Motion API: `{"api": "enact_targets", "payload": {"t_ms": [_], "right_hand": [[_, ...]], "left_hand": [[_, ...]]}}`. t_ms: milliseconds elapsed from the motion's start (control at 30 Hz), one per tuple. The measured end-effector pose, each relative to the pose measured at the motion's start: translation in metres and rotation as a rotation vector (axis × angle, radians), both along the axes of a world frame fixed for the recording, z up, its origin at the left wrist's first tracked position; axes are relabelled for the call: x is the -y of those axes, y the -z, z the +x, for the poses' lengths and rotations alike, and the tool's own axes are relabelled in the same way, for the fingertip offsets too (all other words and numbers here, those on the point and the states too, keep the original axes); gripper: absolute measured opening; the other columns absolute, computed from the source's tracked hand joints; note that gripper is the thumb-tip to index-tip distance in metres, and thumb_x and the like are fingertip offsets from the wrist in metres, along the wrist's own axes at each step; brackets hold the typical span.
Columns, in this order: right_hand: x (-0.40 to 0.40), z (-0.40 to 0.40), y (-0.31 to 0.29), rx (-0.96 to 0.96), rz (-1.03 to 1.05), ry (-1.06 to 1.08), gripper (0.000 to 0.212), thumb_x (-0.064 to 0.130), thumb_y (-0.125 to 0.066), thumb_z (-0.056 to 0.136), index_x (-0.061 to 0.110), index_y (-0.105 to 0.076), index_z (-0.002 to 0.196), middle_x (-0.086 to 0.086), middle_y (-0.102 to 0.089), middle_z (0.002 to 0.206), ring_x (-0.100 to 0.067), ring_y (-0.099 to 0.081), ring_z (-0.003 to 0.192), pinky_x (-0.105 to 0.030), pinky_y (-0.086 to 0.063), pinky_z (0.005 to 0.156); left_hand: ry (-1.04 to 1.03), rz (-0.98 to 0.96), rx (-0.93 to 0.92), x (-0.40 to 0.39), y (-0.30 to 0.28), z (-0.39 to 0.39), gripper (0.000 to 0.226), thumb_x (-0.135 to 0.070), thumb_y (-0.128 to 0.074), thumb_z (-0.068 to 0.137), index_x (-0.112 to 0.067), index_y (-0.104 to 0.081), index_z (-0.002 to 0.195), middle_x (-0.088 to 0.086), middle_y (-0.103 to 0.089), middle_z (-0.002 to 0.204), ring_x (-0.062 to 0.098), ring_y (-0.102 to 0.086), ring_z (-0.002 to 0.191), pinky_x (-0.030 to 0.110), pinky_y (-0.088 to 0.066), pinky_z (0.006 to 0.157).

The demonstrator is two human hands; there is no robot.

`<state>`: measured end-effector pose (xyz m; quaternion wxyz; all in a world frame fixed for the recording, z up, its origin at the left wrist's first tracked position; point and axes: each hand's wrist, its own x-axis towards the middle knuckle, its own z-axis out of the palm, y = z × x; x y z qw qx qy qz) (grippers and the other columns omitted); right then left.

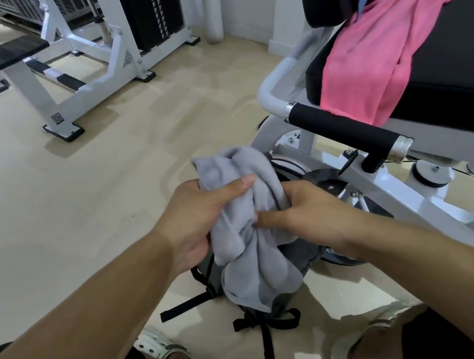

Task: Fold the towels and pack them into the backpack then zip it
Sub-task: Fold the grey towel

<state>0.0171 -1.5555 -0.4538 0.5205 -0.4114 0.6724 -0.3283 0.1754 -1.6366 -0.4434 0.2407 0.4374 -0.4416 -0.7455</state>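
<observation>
- Left hand (201,214): fingers curled, gripping the bunched grey towel (249,229) from 9 o'clock.
- Right hand (304,212): grasping the towel from 3 o'clock.
- Towel: long axis 12 to 6, hanging over the backpack (298,259).
- Backpack: on the floor at 6 o'clock, mostly hidden; opening not visible.
- Pink towel (378,47): draped on the bench (442,65) at 2 o'clock.

Bright, even indoor light with soft, faint shadows on the pale floor (77,177). Mild glare washes the white machine frame (399,196) at right. Wide-angle distortion bends lines near the edges, and the forearms loom large. Detail looks slightly soft throughout, softest toward the corners.
</observation>
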Motion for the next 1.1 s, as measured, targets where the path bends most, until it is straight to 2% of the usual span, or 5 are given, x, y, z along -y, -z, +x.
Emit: {"api": "enact_targets", "payload": {"t_ms": [267,500,800,967,1100], "right_hand": [[0.006,0.003,-0.002,0.272,-0.071,0.357,0.021,0.027,-0.069,0.097,0.009,-0.078,0.104,-0.008,-0.080,0.099,-0.028,-0.077,0.095,-0.050,-0.059,0.095],[0.004,0.006,-0.014,0.502,-0.151,0.155,0.033,0.009,-0.068,0.093,0.004,-0.069,0.125,-0.013,-0.075,0.118,-0.028,-0.072,0.112,-0.034,-0.058,0.098],[-0.003,0.017,-0.003,0.098,-0.158,0.240,0.013,0.023,-0.073,0.094,0.023,-0.074,0.107,0.004,-0.080,0.097,-0.017,-0.077,0.092,-0.047,-0.061,0.090],[-0.001,0.009,-0.013,-0.041,-0.374,0.394,0.031,0.025,-0.077,0.090,0.037,-0.059,0.113,0.001,-0.078,0.091,-0.014,-0.076,0.082,-0.034,-0.060,0.071],[-0.003,0.008,-0.017,0.034,-0.395,0.244,0.002,0.014,-0.073,0.093,0.017,-0.073,0.093,0.004,-0.076,0.079,-0.007,-0.069,0.071,-0.020,-0.055,0.059]], "left_hand": [[0.202,-0.421,0.130,-0.006,-0.001,0.003,0.053,-0.018,-0.088,0.074,-0.030,-0.067,0.122,-0.015,-0.076,0.111,0.000,-0.071,0.103,0.019,-0.057,0.083],[-0.053,-0.459,0.126,0.005,0.009,0.007,0.056,-0.015,-0.090,0.073,-0.025,-0.067,0.123,-0.006,-0.076,0.114,0.012,-0.073,0.106,0.043,-0.059,0.094],[-0.196,-0.455,0.287,0.019,0.011,0.008,0.038,-0.038,-0.090,0.072,-0.018,-0.076,0.101,0.000,-0.079,0.099,0.015,-0.075,0.093,0.043,-0.060,0.090],[-0.232,-0.614,0.325,0.023,0.005,0.013,0.030,-0.028,-0.080,0.085,-0.002,-0.066,0.089,0.008,-0.070,0.081,0.008,-0.056,0.066,0.025,-0.050,0.062],[-0.133,-0.643,0.315,0.017,0.007,0.009,0.021,-0.027,-0.069,0.095,-0.007,-0.070,0.086,0.013,-0.071,0.084,0.009,-0.055,0.067,0.021,-0.045,0.062]]}}
